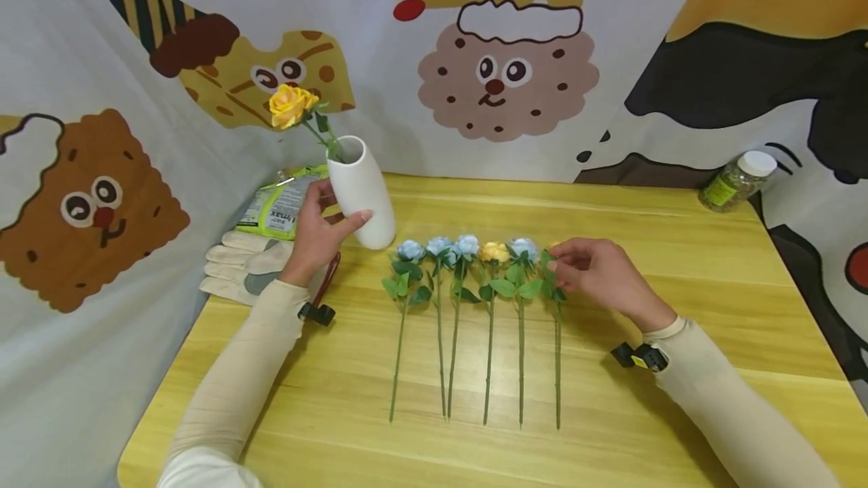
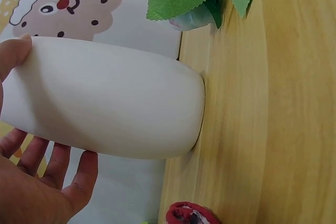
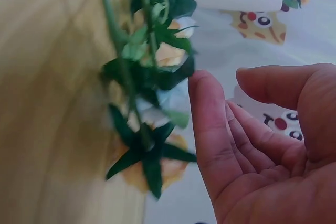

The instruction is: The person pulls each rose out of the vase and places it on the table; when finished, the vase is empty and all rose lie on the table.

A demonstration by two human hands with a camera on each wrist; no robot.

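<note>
A white vase [image 1: 369,198] stands on the table with one yellow rose [image 1: 291,105] leaning out of its mouth. My left hand [image 1: 317,233] grips the vase, thumb on one side and fingers on the other, as the left wrist view shows. Several artificial roses lie in a row, blue ones [image 1: 410,250] and a yellow one [image 1: 494,251] among them. At the row's right end my right hand [image 1: 603,277] is beside another yellow rose [image 3: 149,153]. Its thumb and forefinger are apart in the right wrist view; whether the forefinger touches a leaf, I cannot tell.
Behind my left arm lie pale work gloves [image 1: 237,266] and a green-grey packet [image 1: 274,209]. A clear jar with a white lid [image 1: 738,181] stands at the back right. A printed cloth [image 1: 386,81] hangs along the table's back edge.
</note>
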